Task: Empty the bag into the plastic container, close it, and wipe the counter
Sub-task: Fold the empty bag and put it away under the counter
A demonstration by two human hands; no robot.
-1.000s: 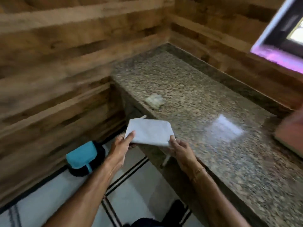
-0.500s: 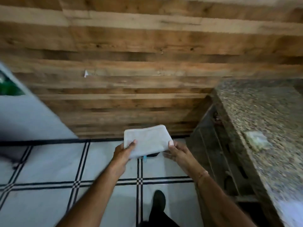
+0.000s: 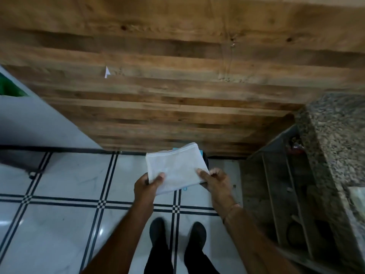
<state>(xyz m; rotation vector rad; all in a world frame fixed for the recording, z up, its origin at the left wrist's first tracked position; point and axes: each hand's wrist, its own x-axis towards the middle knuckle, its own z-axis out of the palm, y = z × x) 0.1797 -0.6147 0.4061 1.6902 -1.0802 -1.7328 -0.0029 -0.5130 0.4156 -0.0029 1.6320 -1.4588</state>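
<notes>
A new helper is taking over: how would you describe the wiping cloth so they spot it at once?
Look at the wooden plank wall and go down to where it meets the tiled floor, left of the stone counter. There, the left hand and right hand hold a folded cloth by its near corners. It is plain white, unlike the blue thing peeking out behind it.

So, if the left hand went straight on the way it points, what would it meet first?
Only the folded white cloth that the left hand itself pinches. Past it, likely the wood-plank wall, though depth is hard to judge.
</notes>
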